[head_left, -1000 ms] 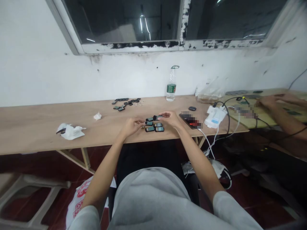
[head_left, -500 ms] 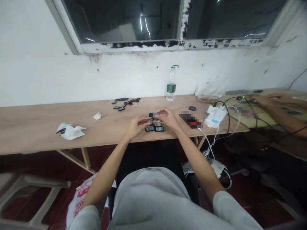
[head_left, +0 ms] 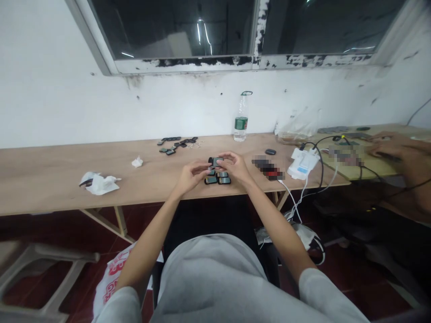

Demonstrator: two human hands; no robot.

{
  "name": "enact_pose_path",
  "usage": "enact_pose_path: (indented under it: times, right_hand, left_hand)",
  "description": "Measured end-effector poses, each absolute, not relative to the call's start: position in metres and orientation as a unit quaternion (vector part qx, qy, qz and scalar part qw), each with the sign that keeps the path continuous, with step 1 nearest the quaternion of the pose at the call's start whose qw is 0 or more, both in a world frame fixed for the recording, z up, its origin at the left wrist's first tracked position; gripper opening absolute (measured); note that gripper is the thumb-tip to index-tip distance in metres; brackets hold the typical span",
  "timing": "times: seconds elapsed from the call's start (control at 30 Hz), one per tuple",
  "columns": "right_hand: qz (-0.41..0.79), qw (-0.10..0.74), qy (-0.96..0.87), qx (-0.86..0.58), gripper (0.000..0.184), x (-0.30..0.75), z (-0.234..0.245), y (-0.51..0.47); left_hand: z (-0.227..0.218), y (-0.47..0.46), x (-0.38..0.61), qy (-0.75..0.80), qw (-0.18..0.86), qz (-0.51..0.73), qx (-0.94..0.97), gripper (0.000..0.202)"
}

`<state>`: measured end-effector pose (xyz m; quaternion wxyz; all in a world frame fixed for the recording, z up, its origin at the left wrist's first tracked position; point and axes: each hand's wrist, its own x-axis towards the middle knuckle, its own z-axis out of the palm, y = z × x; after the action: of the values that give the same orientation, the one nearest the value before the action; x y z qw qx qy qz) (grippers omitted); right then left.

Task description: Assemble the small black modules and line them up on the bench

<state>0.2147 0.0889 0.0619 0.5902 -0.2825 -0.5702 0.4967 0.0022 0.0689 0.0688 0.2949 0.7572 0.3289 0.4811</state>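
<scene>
Pinched a small, oblong black piece with grey-green face (head_left: 216, 162) in the right hand (head_left: 238, 167) over the pale-brown wooden table (head_left: 60, 175), long axis roughly sideways, dark end leftward. Curled the left hand (head_left: 189, 178) nearby, grasp unclear. Faced a white wall (head_left: 43, 89) and dark window (head_left: 161, 31).

The white wall (head_left: 185, 103) is stained and pocked. Streaks of light (head_left: 198, 33) are reflected in the dark window (head_left: 151, 31). Red floor (head_left: 84, 287) is seen beneath the table (head_left: 50, 179) and stool (head_left: 67, 255).
</scene>
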Motion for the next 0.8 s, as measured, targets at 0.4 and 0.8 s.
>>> enact_pose_path:
  times: [0.4,0.8]
  right_hand:
    - [0.55,0.582,-0.513,-0.31,0.046,0.216,0.062,0.093]
    - [0.527,0.586,-0.533,-0.308,0.044,0.205,0.062,0.086]
  left_hand:
    - [0.072,0.069,0.001,0.329,0.257,0.497,0.761,0.041]
    - [0.081,0.062,0.005,0.296,0.092,0.516,0.799,0.019]
